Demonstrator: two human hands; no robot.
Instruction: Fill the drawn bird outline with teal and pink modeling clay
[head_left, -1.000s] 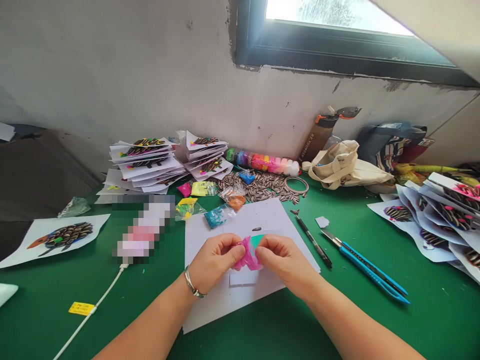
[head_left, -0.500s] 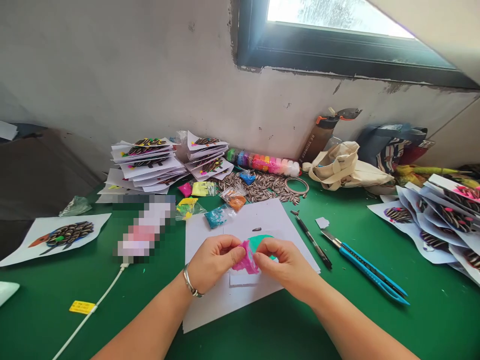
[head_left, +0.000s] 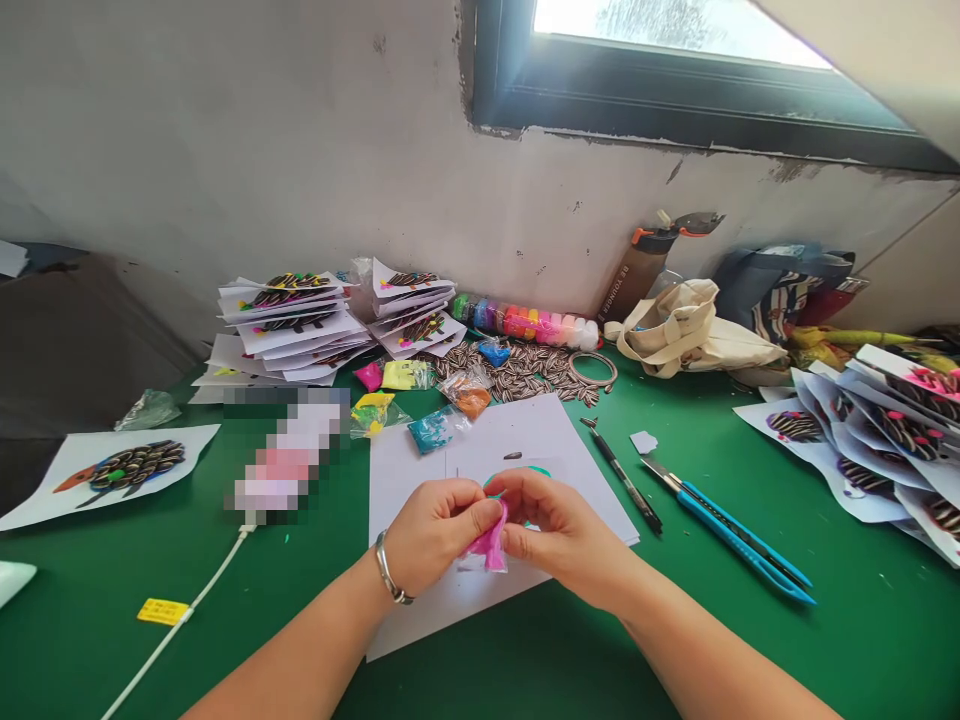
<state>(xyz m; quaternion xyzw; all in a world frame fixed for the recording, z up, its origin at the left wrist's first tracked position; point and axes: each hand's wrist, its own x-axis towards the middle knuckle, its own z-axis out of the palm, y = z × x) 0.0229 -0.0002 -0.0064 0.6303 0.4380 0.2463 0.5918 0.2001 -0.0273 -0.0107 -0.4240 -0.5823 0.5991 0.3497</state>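
Observation:
My left hand (head_left: pixel 435 528) and my right hand (head_left: pixel 551 530) meet over a white sheet of paper (head_left: pixel 465 455) on the green table. Both pinch a small pink plastic bag (head_left: pixel 489 545) between their fingertips; it hangs bunched between them. A silver bracelet (head_left: pixel 388 570) sits on my left wrist. Just behind my right hand's fingers a teal shape (head_left: pixel 525 470) peeks out on the paper. Small bags of coloured material (head_left: pixel 435 428) lie beyond the paper.
Stacks of white cards with seed pictures (head_left: pixel 300 320) stand at the back left, more (head_left: pixel 885 430) at the right. Sunflower seeds (head_left: pixel 525 370), a row of colour pots (head_left: pixel 525 325), a black pen (head_left: pixel 622 475), a blue cutter (head_left: pixel 731 535), a canvas bag (head_left: pixel 690 335), a bottle (head_left: pixel 637 270), a white cable (head_left: pixel 202 600).
The pink bag has been gathered from a spread shape into a narrow bunch, and both hands moved slightly nearer to me and closer together. The teal shape is now mostly hidden.

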